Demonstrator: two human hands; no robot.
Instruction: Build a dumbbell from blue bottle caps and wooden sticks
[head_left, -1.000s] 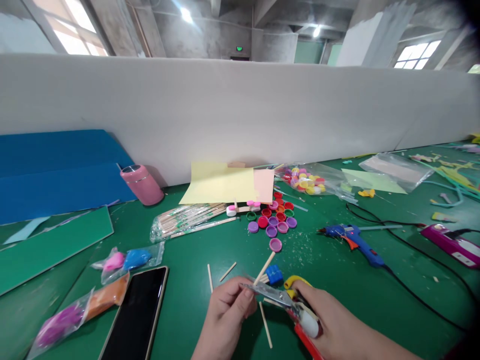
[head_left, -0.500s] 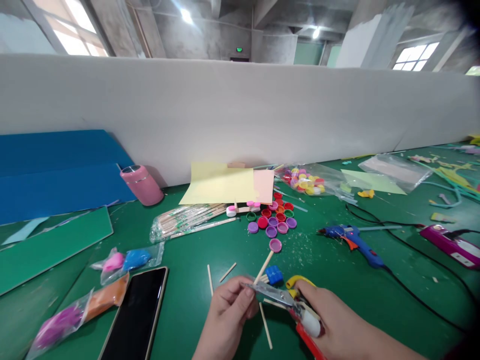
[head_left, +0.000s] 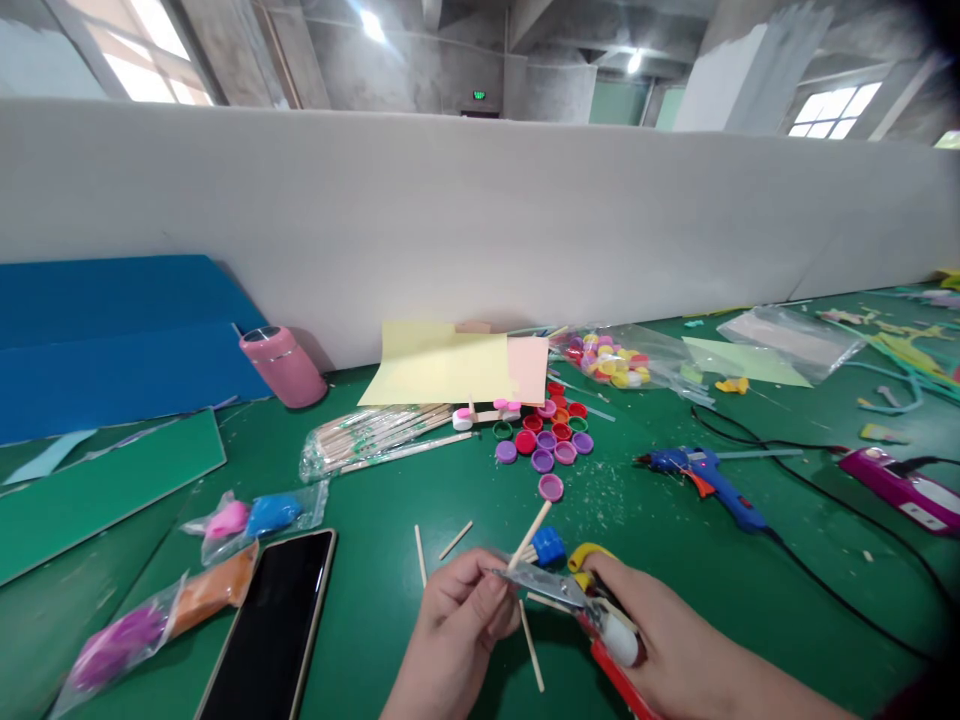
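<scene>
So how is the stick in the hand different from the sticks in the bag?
The held stick is a single bare one, pinched in the left hand and tilted up off the table, with scissor blades on it. The bagged sticks are a longer bundle, lying flat in clear plastic. Both are thin, pale wood.
</scene>
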